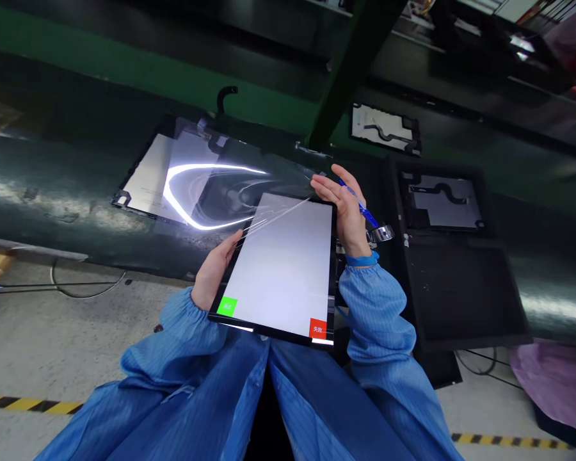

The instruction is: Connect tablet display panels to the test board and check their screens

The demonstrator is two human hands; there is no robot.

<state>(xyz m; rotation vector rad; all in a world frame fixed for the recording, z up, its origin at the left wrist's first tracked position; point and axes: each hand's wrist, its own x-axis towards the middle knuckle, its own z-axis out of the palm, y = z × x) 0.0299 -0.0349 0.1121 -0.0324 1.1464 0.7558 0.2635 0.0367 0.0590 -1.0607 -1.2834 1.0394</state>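
Observation:
A tablet-like display (288, 262) with a lit white screen is tilted in front of me, a green square in one lower corner and a red one in the other. My left hand (217, 272) grips its left edge. Over its upper part stretches a clear plastic film (235, 186) with bright reflections, raised at the top left. My right hand (344, 208), by the top right corner, has its fingertips closed at the film's edge. A blue pen (365, 208) is tucked in that same hand. The fingers behind the display are hidden.
A panel (148, 179) lies under the film on the dark green bench (67, 160). Another panel with a black ribbon cable (386, 131) sits farther back. To the right stands a black tray (465, 288) with a panel (444, 202) in its far compartment. A dark post (345, 70) rises behind my right hand.

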